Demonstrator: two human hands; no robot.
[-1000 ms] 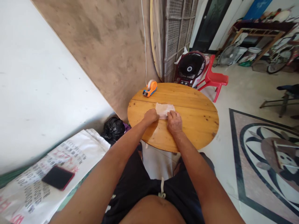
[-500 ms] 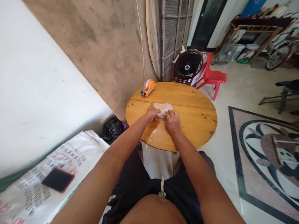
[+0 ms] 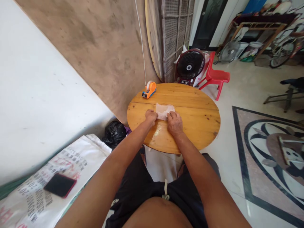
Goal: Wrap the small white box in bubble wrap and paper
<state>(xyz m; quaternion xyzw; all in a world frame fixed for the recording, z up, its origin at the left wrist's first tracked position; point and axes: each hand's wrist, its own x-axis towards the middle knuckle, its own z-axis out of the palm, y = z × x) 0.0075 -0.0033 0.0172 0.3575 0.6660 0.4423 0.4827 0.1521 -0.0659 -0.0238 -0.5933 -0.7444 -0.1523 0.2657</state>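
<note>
A thin, whitish, crumpled sheet, paper or plastic film, I cannot tell which, lies on the round wooden table. At its left near corner my left hand is closed, pinching the edge between thumb and fingers. My right hand has its fingers bent over the sheet's right near edge and grips it there; the fingertips are partly hidden. Farther back, towards the wall, an orange and blue tape dispenser with a roll of tape stands on the table.
A black fan and a red plastic chair stand beyond the table. To the left, a dark phone lies on white printed sacks, near a black plastic bag. A white cord hangs along the board.
My left hand has shifted slightly left and turned, now at the sheet's left corner. The sheet looks flatter. My right hand stays at its right edge.
</note>
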